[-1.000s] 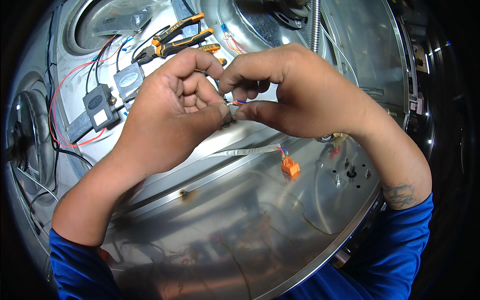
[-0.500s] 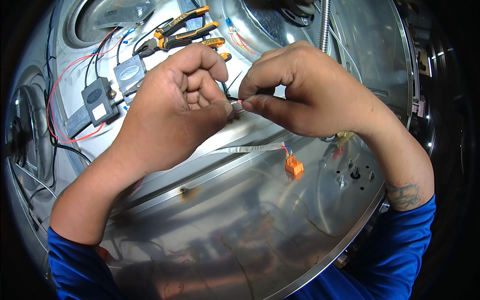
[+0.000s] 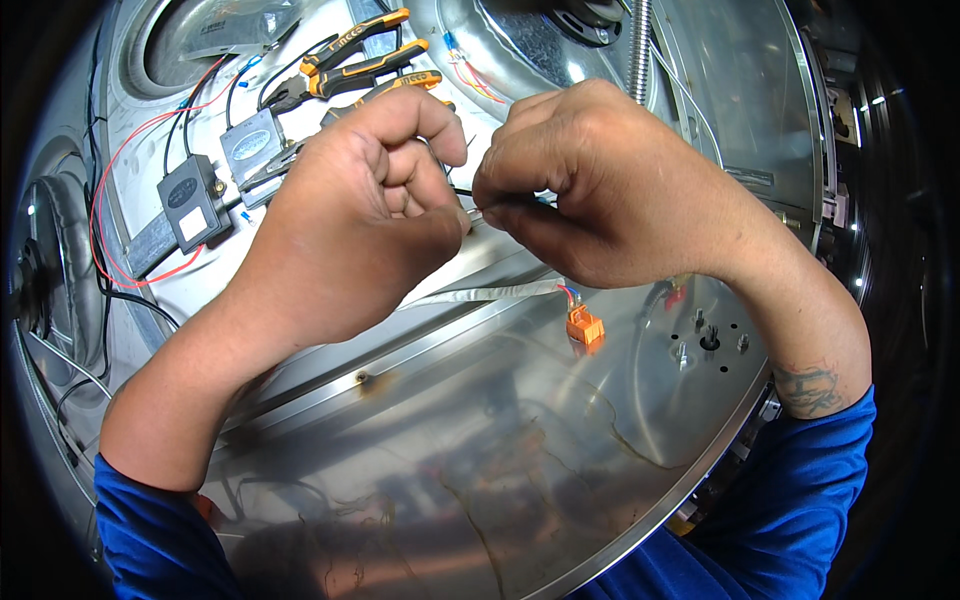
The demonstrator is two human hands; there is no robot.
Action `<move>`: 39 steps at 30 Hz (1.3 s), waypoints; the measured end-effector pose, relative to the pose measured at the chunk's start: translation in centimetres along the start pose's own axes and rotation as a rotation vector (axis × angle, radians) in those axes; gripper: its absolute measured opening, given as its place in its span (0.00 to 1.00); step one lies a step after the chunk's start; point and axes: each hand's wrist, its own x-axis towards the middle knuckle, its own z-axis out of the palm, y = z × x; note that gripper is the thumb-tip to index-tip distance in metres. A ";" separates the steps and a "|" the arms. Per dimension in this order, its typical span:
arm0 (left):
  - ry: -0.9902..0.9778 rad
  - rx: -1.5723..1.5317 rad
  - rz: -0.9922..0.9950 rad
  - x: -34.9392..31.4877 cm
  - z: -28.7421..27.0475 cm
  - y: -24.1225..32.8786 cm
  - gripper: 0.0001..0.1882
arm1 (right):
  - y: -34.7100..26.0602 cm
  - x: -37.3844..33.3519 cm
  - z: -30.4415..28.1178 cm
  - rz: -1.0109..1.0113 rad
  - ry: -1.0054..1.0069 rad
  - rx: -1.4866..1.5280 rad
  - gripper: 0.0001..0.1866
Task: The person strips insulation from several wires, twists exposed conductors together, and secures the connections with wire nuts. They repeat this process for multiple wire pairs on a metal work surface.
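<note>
My left hand (image 3: 350, 220) is closed in a pinch, thumb against a curled forefinger. Opposite it, my right hand (image 3: 620, 190) pinches too, fingertips almost meeting the left thumb. A thin wire (image 3: 475, 215) shows as a short pale bit between the fingertips; the rest of it is covered by my fingers. Behind the left hand lie black-and-orange pliers (image 3: 350, 75), partly overlapping other tools with the same handles. Below the right hand, an orange plug connector (image 3: 585, 326) hangs at the end of a white-sleeved cable (image 3: 480, 295).
Two grey boxes, a nearer one (image 3: 193, 205) and a farther one (image 3: 252, 150), sit at the left with red and black wires. A flexible metal hose (image 3: 641, 50) rises at the back. The stainless panel (image 3: 480, 430) has a curved front edge and studs (image 3: 710, 340) at right.
The red bit seen between my fingertips is now hidden. My right hand has shifted slightly left, its fingertips nearer the left thumb. The view has shifted a little.
</note>
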 end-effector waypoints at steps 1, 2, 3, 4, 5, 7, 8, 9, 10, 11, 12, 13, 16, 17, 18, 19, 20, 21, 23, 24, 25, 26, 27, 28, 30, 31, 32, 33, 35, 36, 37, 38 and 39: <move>-0.004 0.004 0.002 0.0 0.0 0.0 0.18 | 0.0 0.0 0.0 0.006 0.001 0.010 0.07; -0.012 0.000 0.011 0.0 0.0 -0.1 0.18 | 0.0 0.0 0.1 0.012 0.002 0.019 0.07; -0.011 0.008 -0.003 0.0 0.0 -0.1 0.18 | 0.0 -0.1 0.1 0.019 0.003 0.029 0.08; -0.015 0.008 -0.010 0.0 0.0 -0.2 0.18 | 0.0 -0.1 0.1 0.005 -0.002 0.011 0.07; -0.018 0.010 -0.016 0.0 -0.1 -0.2 0.18 | 0.0 0.0 0.1 -0.009 -0.006 -0.006 0.07; 0.006 -0.021 -0.019 0.0 -0.1 -0.3 0.18 | 0.0 0.1 0.0 -0.001 -0.003 -0.027 0.07; 0.016 -0.043 -0.014 0.0 -0.2 -0.4 0.19 | 0.1 0.2 -0.2 0.021 0.004 -0.029 0.06; 0.042 -0.075 0.007 0.0 -0.2 -0.5 0.17 | 0.2 0.2 -0.3 0.037 0.018 -0.052 0.06; 0.067 -0.113 0.034 0.0 -0.3 -0.6 0.15 | 0.2 0.3 -0.4 0.058 0.008 -0.019 0.06; 0.083 -0.149 0.064 0.0 -0.5 -0.7 0.13 | 0.2 0.3 -0.6 0.073 0.005 -0.007 0.06; 0.064 -0.090 0.040 -0.1 -0.7 -0.7 0.10 | 0.2 0.3 -0.6 0.089 0.003 0.005 0.05; 0.035 -0.031 0.015 -0.2 -0.9 -0.7 0.07 | 0.3 0.3 -0.7 0.097 -0.005 0.029 0.05; 0.008 -0.002 -0.004 -0.5 -1.1 -0.9 0.06 | 0.3 0.4 -0.7 0.132 -0.018 0.083 0.05; 0.010 -0.018 -0.001 -0.5 -1.2 -0.9 0.09 | 0.3 0.4 -0.6 0.149 -0.013 0.090 0.05; 0.001 -0.026 -0.004 -0.5 -1.2 -0.9 0.08 | 0.3 0.4 -0.6 0.158 -0.004 0.080 0.05; -0.007 -0.033 -0.008 -0.5 -1.2 -0.9 0.08 | 0.3 0.5 -0.5 0.163 -0.001 0.098 0.05; -0.019 -0.044 -0.004 -0.5 -1.1 -0.9 0.08 | 0.2 0.5 -0.5 0.161 0.008 0.100 0.05; -0.019 -0.084 -0.041 -0.6 -1.1 -0.8 0.08 | 0.1 0.5 -0.5 0.170 0.009 0.081 0.05; -0.035 -0.179 -0.083 -0.6 -1.2 -0.6 0.08 | 0.0 0.4 -0.6 0.180 0.006 0.086 0.05; -0.029 -0.177 -0.114 -0.6 -1.2 -0.5 0.09 | 0.0 0.4 -0.7 0.137 0.023 0.065 0.05; -0.032 -0.181 -0.126 -0.6 -1.2 -0.4 0.09 | 0.0 0.4 -0.6 0.136 0.020 0.061 0.04; -0.039 -0.188 -0.124 -0.6 -1.2 -0.3 0.09 | 0.1 0.5 -0.5 0.082 0.039 0.043 0.04; -0.029 -0.183 -0.133 -0.6 -1.1 -0.2 0.08 | 0.1 0.5 -0.4 0.028 0.059 0.026 0.04; -0.025 -0.180 -0.129 -0.6 -0.9 -0.2 0.08 | 0.1 0.5 -0.4 0.027 0.056 0.028 0.04; -0.002 -0.125 -0.112 -0.8 -0.5 -0.2 0.06 | 0.1 0.5 -0.3 0.027 0.052 0.033 0.04; 0.017 -0.073 -0.099 -0.9 -0.3 -0.3 0.05 | 0.0 0.5 -0.4 0.043 0.037 0.050 0.04; 0.016 -0.050 -0.028 -1.1 -0.1 -0.4 0.04 | -0.1 0.5 -0.4 0.059 0.023 0.067 0.04; 0.043 0.040 -0.018 -1.3 0.0 -0.4 0.04 | -0.3 0.5 -0.6 0.105 -0.006 0.063 0.04; 0.058 0.152 0.128 -1.5 0.1 -0.6 0.02 | -0.7 0.5 -0.8 0.273 -0.078 0.165 0.04; 0.070 0.198 0.151 -1.8 0.1 -0.7 0.02 | -1.1 0.4 -0.8 0.293 -0.092 0.209 0.04; 0.079 0.240 0.188 -1.8 -0.1 -0.8 0.02 | -1.2 0.5 -0.8 0.393 -0.121 0.255 0.05; 0.091 0.283 0.222 -1.8 -0.3 -0.9 0.02 | -1.3 0.7 -0.8 0.409 -0.119 0.301 0.05; 0.094 0.351 0.311 -1.7 -0.5 -1.0 0.01 | -1.3 0.8 -0.8 0.425 -0.116 0.335 0.06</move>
